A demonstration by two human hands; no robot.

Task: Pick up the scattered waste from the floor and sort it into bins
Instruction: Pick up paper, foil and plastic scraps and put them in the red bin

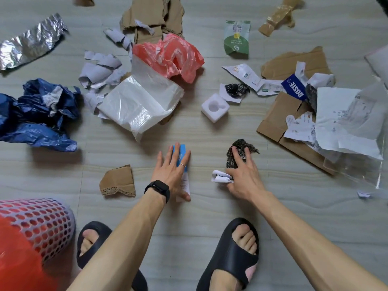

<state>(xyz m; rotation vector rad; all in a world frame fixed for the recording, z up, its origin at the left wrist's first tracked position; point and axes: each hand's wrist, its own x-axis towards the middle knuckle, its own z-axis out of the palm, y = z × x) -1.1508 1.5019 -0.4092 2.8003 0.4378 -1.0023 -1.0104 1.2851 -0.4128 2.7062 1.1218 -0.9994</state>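
Bent over floor [199,208] in black slippers [231,259]. With left hand [173,171], watch [157,189] at wrist, covering blue-white box [182,156], fingers straight and spread. With right hand [243,177], pinching white scrap [220,178] under thumb, two fingers stretched onto black wad [239,151]. Just left of box, torn cardboard [117,181]. Farther out, foam [215,108] in the middle, white bag [142,101] partly over red bag [172,53], blue bag [37,114] and foil [29,43] at left. In lower left corner, perforated bin [42,223] with red lining.
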